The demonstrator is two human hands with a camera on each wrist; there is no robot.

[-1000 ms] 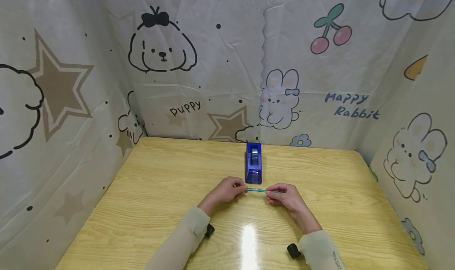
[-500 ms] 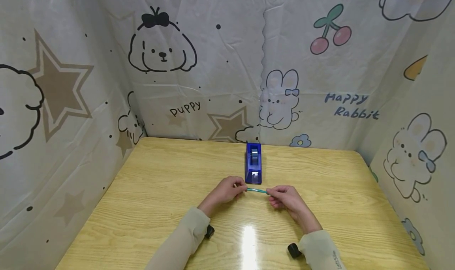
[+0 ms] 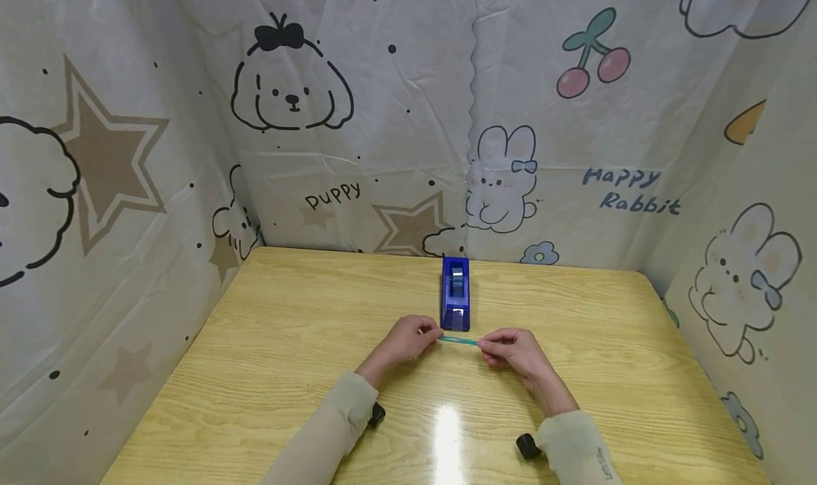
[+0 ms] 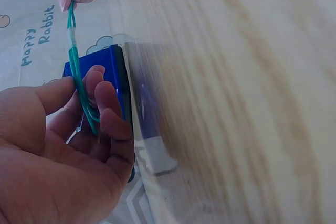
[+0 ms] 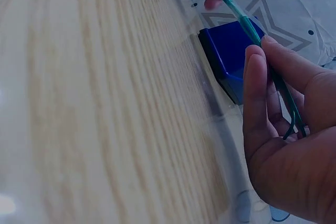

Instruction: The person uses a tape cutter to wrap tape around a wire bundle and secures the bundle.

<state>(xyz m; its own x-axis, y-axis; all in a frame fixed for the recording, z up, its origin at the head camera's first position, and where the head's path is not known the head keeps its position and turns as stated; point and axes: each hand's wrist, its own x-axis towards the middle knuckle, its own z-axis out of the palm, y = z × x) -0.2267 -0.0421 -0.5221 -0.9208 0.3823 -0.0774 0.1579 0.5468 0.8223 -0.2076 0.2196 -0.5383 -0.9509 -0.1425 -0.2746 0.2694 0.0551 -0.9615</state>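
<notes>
A short bundle of thin green strands (image 3: 459, 341) stretches between the two hands, above the table. A clear, tape-like band (image 4: 72, 36) wraps its middle. My left hand (image 3: 408, 339) pinches one end between thumb and fingers; the strands (image 4: 77, 74) run on past the thumb into the curled fingers. At the other end, my right hand (image 3: 515, 352) pinches with thumb and forefinger, and the strand tails (image 5: 289, 103) split apart inside that hand. Just beyond the hands stands a blue tape dispenser (image 3: 455, 318), its tape roll (image 3: 457, 279) towards the back.
The wood-grain table (image 3: 306, 293) reaches back to a printed cloth (image 3: 396, 116), which also encloses both sides. A black wrist device (image 3: 376, 415) sits at the left sleeve and another wrist device (image 3: 528, 447) at the right.
The right hand's fingers loosened slightly and shifted on the strands, then drew back in to pinch them. The left hand rose very slightly. The tape dispenser stayed put.
</notes>
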